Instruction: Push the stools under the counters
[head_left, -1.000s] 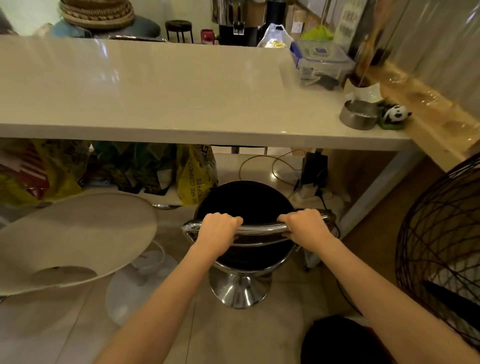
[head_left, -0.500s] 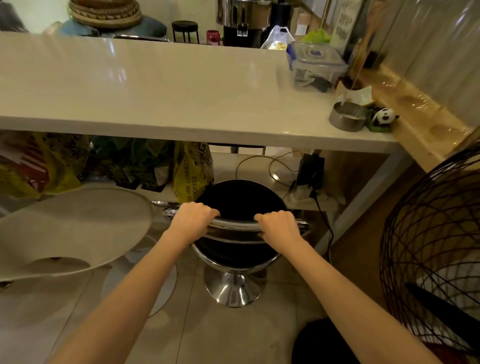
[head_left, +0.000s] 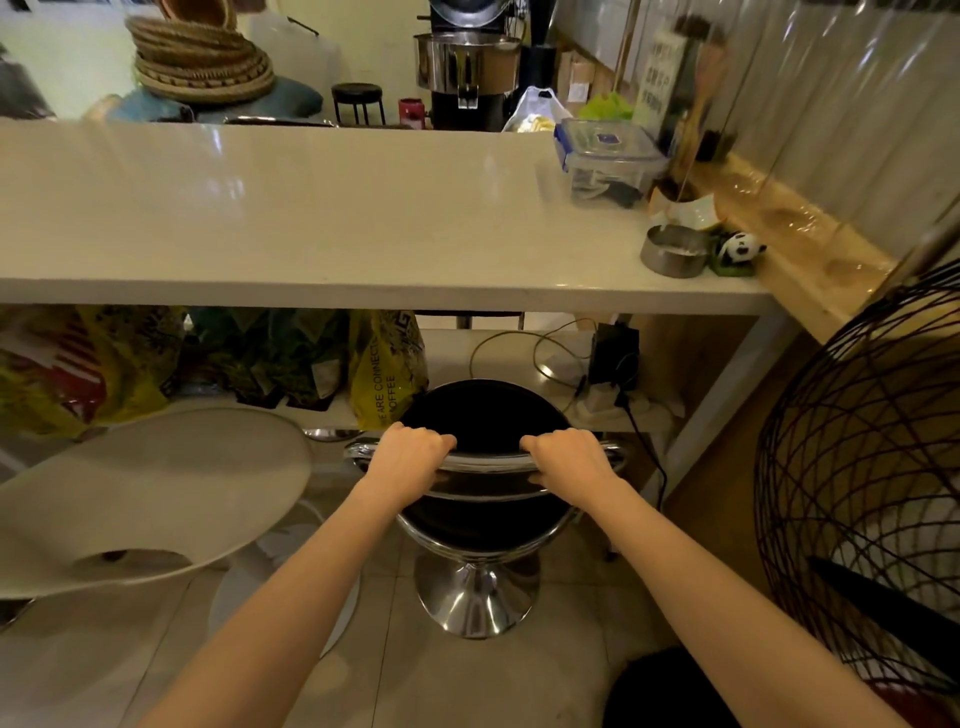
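Note:
A black stool (head_left: 483, 410) with a chrome back rail and a chrome pedestal base (head_left: 475, 597) stands just in front of the white counter (head_left: 311, 218); the seat's far edge reaches the low shelf under it. My left hand (head_left: 410, 457) and my right hand (head_left: 569, 460) are both closed around the chrome rail, side by side. A white stool (head_left: 145, 493) with a round seat stands to the left, outside the counter's edge.
Yellow and green bags (head_left: 384, 364) and cables (head_left: 545, 353) sit on the low shelf under the counter. A black wire fan cage (head_left: 857, 493) stands close on the right. A plastic box (head_left: 608, 156), a metal tin (head_left: 672, 252) and a panda figure (head_left: 743, 249) occupy the counter's right end.
Both hands stay on the rail. The black stool has shifted a little left and toward the counter, and the view has tilted up slightly.

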